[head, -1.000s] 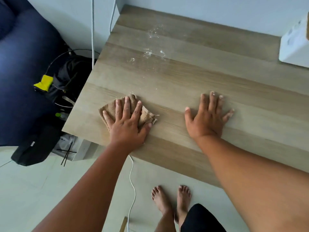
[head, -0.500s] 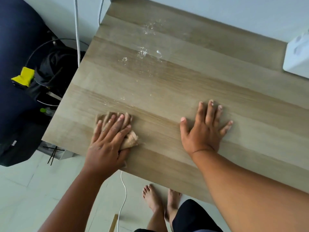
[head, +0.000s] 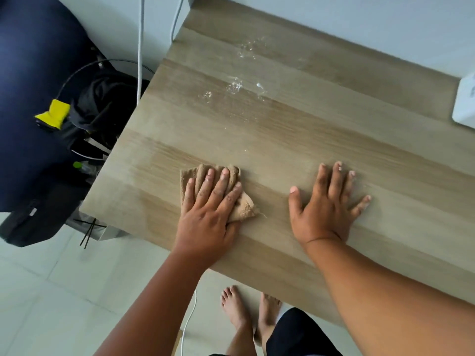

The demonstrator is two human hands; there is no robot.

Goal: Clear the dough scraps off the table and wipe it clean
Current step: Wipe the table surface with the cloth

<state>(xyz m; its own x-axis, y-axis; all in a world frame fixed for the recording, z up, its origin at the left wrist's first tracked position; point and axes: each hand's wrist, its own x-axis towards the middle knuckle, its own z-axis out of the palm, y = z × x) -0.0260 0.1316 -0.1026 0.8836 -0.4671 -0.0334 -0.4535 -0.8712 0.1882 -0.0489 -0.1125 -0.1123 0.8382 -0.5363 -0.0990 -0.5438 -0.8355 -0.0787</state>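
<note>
My left hand (head: 209, 209) presses flat on a folded tan cloth (head: 245, 208) near the front left part of the wooden table (head: 308, 140), fingers spread over it. My right hand (head: 325, 204) lies flat and open on the bare wood to the right of the cloth, holding nothing, with white residue on its fingertips. White flour and small dough scraps (head: 236, 86) are scattered on the far part of the table, well beyond both hands, with more scraps (head: 250, 48) near the back edge.
A white box (head: 465, 101) stands at the table's right edge. Left of the table are a dark blue seat (head: 30, 73), a black bag with a yellow tag (head: 54, 115) and white cables (head: 140, 47). My bare feet (head: 246, 309) stand on the tiled floor.
My left hand has slid the cloth to the right, further in from the table's left edge. My right hand has stayed flat in the same spot.
</note>
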